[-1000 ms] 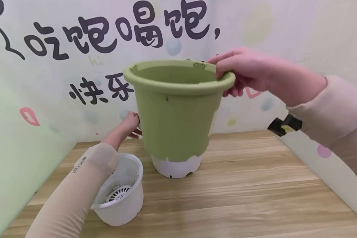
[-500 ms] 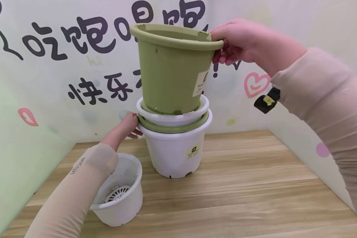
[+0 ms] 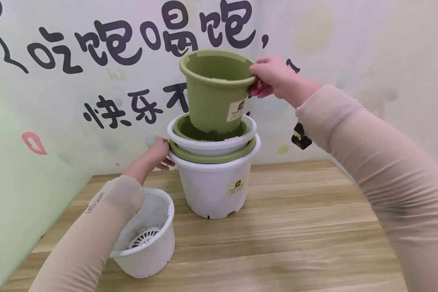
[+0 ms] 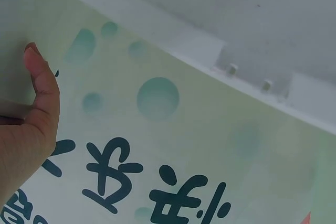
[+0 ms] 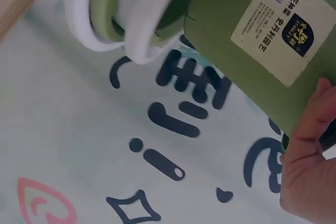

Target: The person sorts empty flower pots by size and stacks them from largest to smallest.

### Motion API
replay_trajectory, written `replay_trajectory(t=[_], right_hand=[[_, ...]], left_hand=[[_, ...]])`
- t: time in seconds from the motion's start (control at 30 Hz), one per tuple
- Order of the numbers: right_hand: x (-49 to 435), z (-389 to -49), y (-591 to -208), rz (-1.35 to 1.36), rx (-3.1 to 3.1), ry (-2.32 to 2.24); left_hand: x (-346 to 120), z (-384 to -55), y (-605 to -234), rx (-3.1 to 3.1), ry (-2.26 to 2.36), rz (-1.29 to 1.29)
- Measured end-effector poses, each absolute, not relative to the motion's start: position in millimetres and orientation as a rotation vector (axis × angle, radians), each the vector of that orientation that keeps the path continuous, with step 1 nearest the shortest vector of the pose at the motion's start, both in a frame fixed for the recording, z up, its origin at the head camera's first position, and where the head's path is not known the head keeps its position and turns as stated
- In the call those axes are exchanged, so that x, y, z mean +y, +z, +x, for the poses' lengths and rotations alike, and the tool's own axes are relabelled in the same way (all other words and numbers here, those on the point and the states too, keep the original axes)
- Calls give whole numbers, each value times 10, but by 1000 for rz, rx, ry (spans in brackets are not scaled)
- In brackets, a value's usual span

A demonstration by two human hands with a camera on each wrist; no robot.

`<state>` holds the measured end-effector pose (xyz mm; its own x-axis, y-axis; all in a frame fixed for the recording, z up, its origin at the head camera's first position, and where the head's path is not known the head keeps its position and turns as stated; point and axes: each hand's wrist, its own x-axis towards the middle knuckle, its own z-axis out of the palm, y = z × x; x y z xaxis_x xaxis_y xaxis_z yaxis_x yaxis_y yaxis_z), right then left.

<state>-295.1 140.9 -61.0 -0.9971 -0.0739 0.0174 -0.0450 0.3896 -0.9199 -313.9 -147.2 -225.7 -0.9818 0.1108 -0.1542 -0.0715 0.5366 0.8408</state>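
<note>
A green flower pot with a label hangs at the mouth of a pot stack, its base over or just inside the opening. My right hand grips its rim on the right; the right wrist view shows the hand beside the label. Beneath are a large white flower pot, a green pot rim, a smaller white pot and another green pot. At the stack's left, my left hand holds the large white pot's rim, partly hidden behind it.
A separate white pot with a slotted bottom stands at the front left, under my left forearm. The wood-grain table meets patterned walls at the back and sides.
The green pot in my right hand rose from in front of the stack, uncovering it, then moved farther back and down at the stack's mouth. My left hand stayed on the rim.
</note>
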Motion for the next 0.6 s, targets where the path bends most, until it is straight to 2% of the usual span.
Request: replay_trajectory(t=[0.6], right_hand=[[1181,-3230,-1262,-76,2682,-1324]], left_hand=[[-1468,-3143,-2246,2612,1387,21]])
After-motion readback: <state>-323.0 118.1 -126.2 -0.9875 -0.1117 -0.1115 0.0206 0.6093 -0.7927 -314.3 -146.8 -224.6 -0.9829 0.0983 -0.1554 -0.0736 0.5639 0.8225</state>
